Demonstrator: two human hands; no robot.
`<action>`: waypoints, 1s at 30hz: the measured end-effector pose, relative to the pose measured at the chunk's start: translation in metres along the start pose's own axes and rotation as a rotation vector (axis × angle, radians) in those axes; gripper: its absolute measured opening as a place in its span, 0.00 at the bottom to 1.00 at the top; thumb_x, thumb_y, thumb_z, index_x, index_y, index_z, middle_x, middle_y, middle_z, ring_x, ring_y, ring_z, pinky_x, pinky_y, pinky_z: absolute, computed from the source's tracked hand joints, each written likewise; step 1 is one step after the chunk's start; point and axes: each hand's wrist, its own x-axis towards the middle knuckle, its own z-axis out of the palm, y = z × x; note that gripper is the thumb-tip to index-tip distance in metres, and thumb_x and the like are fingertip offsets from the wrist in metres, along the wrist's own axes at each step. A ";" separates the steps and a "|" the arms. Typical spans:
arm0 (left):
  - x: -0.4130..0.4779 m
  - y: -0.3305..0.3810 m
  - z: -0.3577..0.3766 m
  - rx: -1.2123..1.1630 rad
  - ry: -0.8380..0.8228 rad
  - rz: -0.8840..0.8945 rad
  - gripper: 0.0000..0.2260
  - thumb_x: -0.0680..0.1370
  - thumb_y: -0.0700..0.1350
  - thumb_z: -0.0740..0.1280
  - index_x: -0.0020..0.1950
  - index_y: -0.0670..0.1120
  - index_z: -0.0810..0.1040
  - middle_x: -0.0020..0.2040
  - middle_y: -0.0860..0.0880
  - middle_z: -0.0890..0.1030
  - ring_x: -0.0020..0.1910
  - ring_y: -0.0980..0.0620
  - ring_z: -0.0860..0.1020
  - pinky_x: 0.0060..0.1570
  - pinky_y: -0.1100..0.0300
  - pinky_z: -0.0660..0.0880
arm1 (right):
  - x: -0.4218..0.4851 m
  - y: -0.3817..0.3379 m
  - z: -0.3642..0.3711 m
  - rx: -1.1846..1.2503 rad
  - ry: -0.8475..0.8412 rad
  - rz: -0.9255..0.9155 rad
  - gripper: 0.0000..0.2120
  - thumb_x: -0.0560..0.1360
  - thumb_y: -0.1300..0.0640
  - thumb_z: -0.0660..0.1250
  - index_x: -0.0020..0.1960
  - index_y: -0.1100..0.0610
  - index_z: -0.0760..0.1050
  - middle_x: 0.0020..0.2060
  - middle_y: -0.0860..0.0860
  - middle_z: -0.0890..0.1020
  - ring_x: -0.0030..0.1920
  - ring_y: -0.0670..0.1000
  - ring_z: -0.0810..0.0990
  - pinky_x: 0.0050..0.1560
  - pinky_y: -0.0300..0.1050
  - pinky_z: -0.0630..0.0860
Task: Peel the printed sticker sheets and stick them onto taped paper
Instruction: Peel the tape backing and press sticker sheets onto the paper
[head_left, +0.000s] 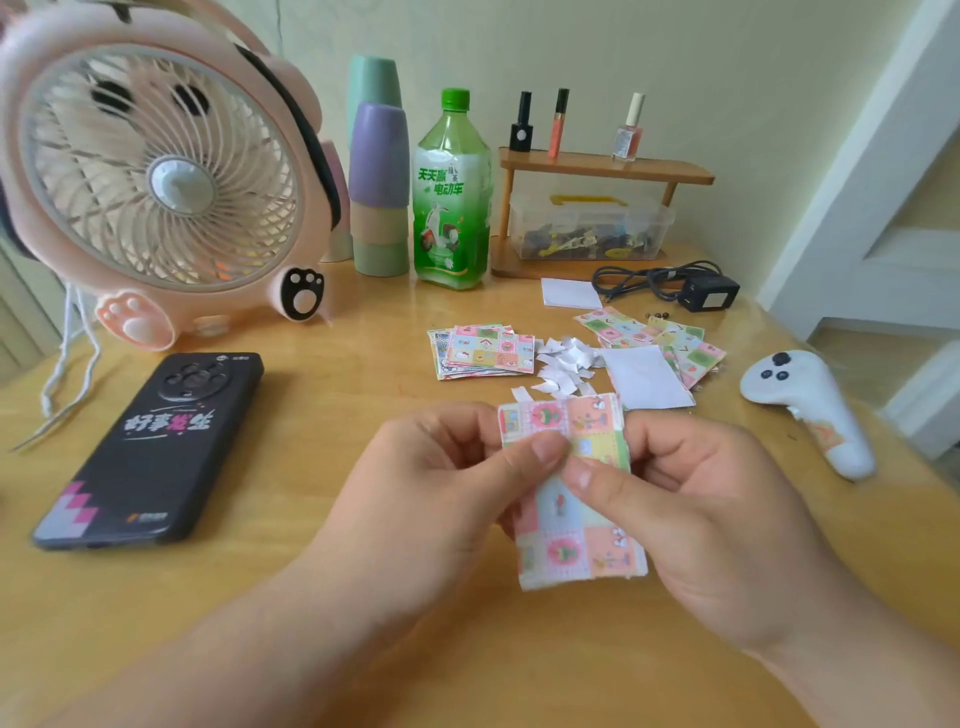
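**Peel in progress, sheet held above the tabletop**

You have both hands on one pastel printed sticker sheet, held up over the light wooden tabletop, close to you. Your left hand pinches its upper part, thumb on the printed face. Your right hand pinches just beside it, thumb tip touching the sheet mid-way. Fingers on both are curled in; nothing else is held.

Step, as I read it: you're working a layer loose at the thumbs. I can't tell whether it has separated.

Next move calls for a slow, even pull so the thin paper doesn't tear, then a flat placement. The plain white paper sheet just beyond looks like the target, with torn white backing scraps beside it.

Containers: the clear plastic lidded box in the small wooden rack holds dark, mixed small items, too blurred to identify.
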 end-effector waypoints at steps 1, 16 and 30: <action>0.000 -0.001 -0.001 0.035 0.009 -0.011 0.16 0.71 0.49 0.77 0.36 0.38 0.79 0.33 0.36 0.80 0.31 0.47 0.76 0.34 0.57 0.75 | 0.001 0.000 -0.001 -0.009 -0.006 -0.002 0.26 0.66 0.45 0.75 0.40 0.70 0.73 0.38 0.76 0.76 0.37 0.76 0.75 0.39 0.72 0.74; 0.006 -0.005 -0.008 -0.031 -0.114 -0.233 0.15 0.63 0.35 0.82 0.46 0.35 0.83 0.36 0.37 0.82 0.26 0.49 0.75 0.27 0.60 0.74 | 0.013 -0.002 -0.017 0.110 -0.005 0.080 0.05 0.63 0.59 0.75 0.38 0.57 0.82 0.34 0.56 0.83 0.34 0.51 0.79 0.33 0.39 0.76; 0.005 -0.011 -0.007 -0.065 -0.148 -0.166 0.14 0.72 0.49 0.76 0.46 0.38 0.86 0.44 0.36 0.85 0.27 0.48 0.76 0.30 0.58 0.75 | 0.010 -0.001 -0.015 0.167 -0.104 0.173 0.14 0.66 0.51 0.77 0.35 0.60 0.77 0.35 0.64 0.76 0.33 0.54 0.70 0.27 0.39 0.68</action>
